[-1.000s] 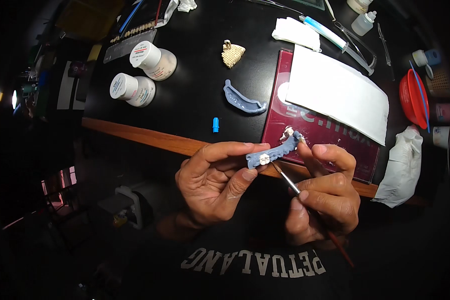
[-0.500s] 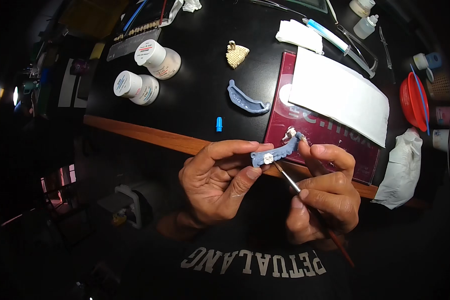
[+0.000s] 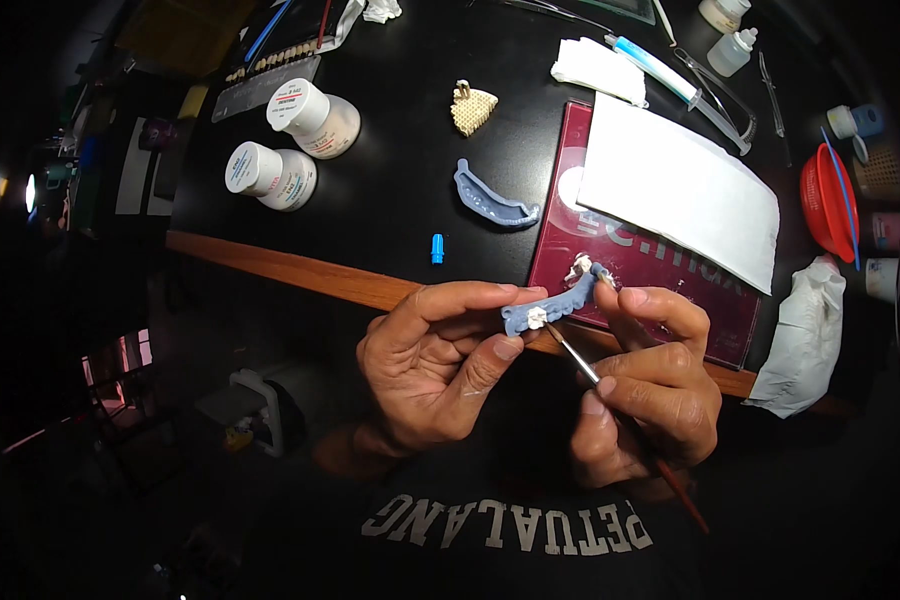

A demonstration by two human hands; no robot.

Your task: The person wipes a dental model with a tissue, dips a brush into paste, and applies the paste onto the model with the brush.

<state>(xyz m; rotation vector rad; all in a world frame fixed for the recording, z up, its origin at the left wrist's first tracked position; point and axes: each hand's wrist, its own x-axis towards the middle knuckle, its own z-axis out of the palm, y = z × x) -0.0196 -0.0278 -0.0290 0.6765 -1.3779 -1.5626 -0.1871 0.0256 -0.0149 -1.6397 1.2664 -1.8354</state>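
Left hand (image 3: pixel 425 370): I read its grip as closed, thumb and fingers pinching the near end of the blue-grey dental arch piece (image 3: pixel 567 303). The piece is held clear of the table (image 3: pixel 390 200), in front of the table's wooden edge (image 3: pixel 300 271). A white tooth-shaped form (image 3: pixel 537 317) sits on its near end.

Right hand (image 3: pixel 660 405): the grip is closed on a fine brush (image 3: pixel 578 360), slanting up and left. One finger reaches to the far end of the piece and appears to touch it. The brush tip lies just beside the white form; I cannot tell whether it makes contact.

Change: relative to one second ago, the white form presents a slightly different face and lies a little nearer the tip. Over the last half second, I register almost no movement. I judge this a steadied position for fine brushwork.

Surroundings: a maroon plate (image 3: pixel 550 245) lies beyond the hands; a second blue-grey curved piece (image 3: pixel 492 204) and a blue cap (image 3: pixel 437 249) rest to its left.
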